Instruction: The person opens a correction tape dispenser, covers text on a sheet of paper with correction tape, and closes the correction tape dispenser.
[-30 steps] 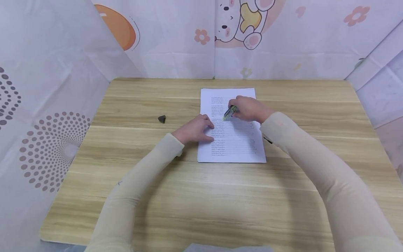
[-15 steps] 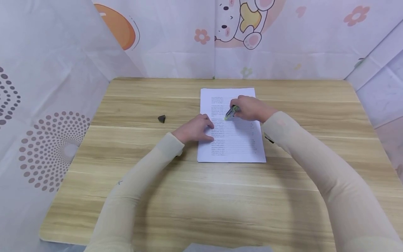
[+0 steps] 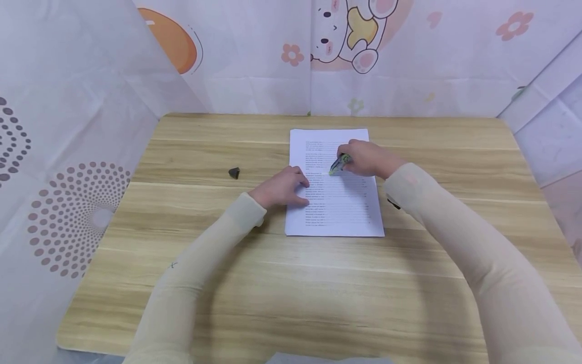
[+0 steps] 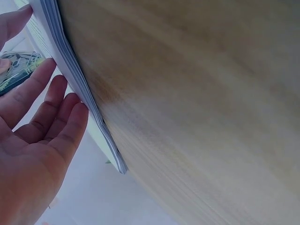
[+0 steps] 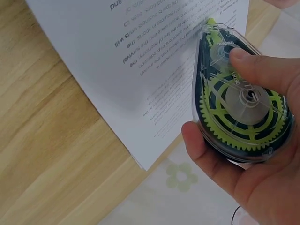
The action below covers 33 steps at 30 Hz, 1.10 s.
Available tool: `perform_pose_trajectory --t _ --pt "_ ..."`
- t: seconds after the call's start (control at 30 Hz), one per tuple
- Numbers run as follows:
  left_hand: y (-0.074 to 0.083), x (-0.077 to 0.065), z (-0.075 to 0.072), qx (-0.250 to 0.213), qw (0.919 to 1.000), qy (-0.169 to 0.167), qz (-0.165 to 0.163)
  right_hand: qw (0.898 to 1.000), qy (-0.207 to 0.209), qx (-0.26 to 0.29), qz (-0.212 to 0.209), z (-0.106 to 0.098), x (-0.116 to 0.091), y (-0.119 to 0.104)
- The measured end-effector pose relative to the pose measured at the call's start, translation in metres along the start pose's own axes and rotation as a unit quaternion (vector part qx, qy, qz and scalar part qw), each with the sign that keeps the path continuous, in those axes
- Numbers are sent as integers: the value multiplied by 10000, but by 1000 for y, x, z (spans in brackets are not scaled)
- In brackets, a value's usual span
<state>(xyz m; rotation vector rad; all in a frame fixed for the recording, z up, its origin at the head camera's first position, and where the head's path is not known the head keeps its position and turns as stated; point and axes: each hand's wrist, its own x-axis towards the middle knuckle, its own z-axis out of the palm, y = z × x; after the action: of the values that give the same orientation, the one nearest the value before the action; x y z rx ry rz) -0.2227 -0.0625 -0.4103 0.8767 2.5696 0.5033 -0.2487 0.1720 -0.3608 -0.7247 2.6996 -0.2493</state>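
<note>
A: Since the paper (image 3: 336, 202) lies face up on the table (image 3: 273, 283), do we enter it first?

B: We do. Paper: white, a stack of sheets, the top one printed in dark lines; we read its layered edge in the left wrist view.

A: And the tape (image 5: 248, 98)?

B: Tape: one, clear shell, green gears, dark body. We place it over the upper half of the paper, slanting, its green tip (image 5: 211, 21) down at the print.

A: How are the hands listed?

B: Right hand (image 3: 364, 157): gripping the tape, thumb on the shell's face, a finger along its side. Left hand (image 3: 282, 188): at the paper's left edge, fingers relaxed and spread, resting on the sheets.

A: What else do we have around the paper?

B: Dark piece (image 3: 234, 173): one, small, wedge-shaped, on the table to the paper's left, well apart from it. Sleeves (image 3: 213, 242): two, cream, reaching toward the paper from the near side. Cloth (image 3: 245, 96): pale, hung beyond the paper's far edge, with a printed bear (image 3: 334, 35) and flowers (image 3: 515, 26).
</note>
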Motion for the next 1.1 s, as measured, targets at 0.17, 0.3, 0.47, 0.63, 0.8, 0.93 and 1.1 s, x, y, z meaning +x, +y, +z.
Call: perform_pose_trajectory --t 0.17,0.3,0.47,0.63,0.8,0.93,1.1 --pt "-1 0 1 60 10000 28 23 9999 83 -2 -69 1 -2 3" --pt "-1 -1 1 68 9999 45 70 9997 178 -19 -138 1 -4 6" --pt "-1 -1 1 46 9999 67 77 9997 207 -32 -127 0 -6 7" --pt "0 -1 1 65 10000 47 48 9999 129 -20 -60 -1 -7 7" --pt "-1 -1 1 60 9999 60 62 9999 129 6 -66 -1 -9 7" --pt "-1 -1 1 32 9999 78 74 9998 175 54 -94 -1 -10 7" --pt "1 -2 1 22 10000 41 46 9997 203 133 -45 1 -12 8"
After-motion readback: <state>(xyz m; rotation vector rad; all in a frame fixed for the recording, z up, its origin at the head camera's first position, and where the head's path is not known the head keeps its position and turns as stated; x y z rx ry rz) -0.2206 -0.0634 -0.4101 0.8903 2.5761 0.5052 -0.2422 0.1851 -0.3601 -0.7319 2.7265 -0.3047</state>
